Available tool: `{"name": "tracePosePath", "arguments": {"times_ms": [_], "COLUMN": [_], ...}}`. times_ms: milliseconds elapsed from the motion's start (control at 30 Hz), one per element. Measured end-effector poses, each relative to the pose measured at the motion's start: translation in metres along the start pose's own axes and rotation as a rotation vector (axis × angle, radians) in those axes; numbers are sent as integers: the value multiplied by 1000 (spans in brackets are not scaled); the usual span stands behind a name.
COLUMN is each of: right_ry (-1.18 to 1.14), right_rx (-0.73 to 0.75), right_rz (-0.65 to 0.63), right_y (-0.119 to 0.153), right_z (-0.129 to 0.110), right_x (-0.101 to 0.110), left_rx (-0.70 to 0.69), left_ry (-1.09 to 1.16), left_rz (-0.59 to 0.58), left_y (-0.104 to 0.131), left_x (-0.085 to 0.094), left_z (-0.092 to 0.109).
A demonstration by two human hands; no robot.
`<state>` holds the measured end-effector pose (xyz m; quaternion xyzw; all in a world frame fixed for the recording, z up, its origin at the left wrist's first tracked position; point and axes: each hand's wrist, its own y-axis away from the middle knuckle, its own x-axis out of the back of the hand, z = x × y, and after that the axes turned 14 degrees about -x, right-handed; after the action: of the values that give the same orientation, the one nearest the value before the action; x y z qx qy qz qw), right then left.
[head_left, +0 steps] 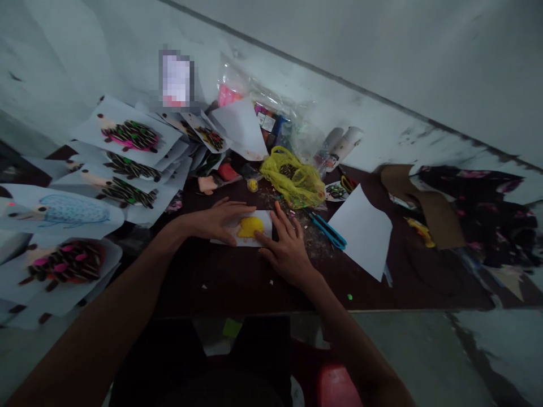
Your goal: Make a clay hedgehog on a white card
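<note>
A small white paper card [266,219] lies on the dark table in front of me, with a flattened patch of yellow modelling clay [251,226] on it. My left hand [218,220] rests over the card's left part, fingers stretched out and thumb apart. From the right, my right hand [286,243] reaches over the card's right edge. One of its fingertips touches the yellow clay, and its other fingers are spread. A lump of pale peach clay [207,185] and a red lump [228,172] sit beyond my left hand.
Hedgehog pictures [131,135] on white sheets are piled at the left. A yellow plastic bag [292,175] holding dark striped pieces stands behind the card. To the right lie blue-handled scissors [328,230], a white sheet [362,232], brown cardboard [436,215] and dark floral cloth [479,209].
</note>
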<state>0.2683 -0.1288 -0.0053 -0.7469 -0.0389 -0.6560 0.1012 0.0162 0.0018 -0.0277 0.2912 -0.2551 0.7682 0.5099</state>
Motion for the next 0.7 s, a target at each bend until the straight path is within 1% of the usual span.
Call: {"name": "tracePosePath", "arguments": {"times_ms": [67,200,300,400,500,600,700], "right_ry": [-5,-21,-3,12,-1,-21,-29], "right_rx": [4,-3,-12,-23,-31,-24,0], "right_rz": [0,39,30,15,40,65,46], "right_y": [1,1,2,3,4,2,-2], "right_z": [1,2,2,3,5,2,-6], "right_x": [1,3,3,2,1,1,1], "left_rx": [5,22,23,12,-2,-11,-13], "left_ry": [-5,5,9,5,4,2,-4], "left_rz": [7,-27,-43,-44,-45,-50,-42], "left_y": [0,-2,-2,-1,1,2,3], "left_x": [0,2,3,4,4,4,4], "left_z": [1,3,4,3,-1,-3,-4]}}
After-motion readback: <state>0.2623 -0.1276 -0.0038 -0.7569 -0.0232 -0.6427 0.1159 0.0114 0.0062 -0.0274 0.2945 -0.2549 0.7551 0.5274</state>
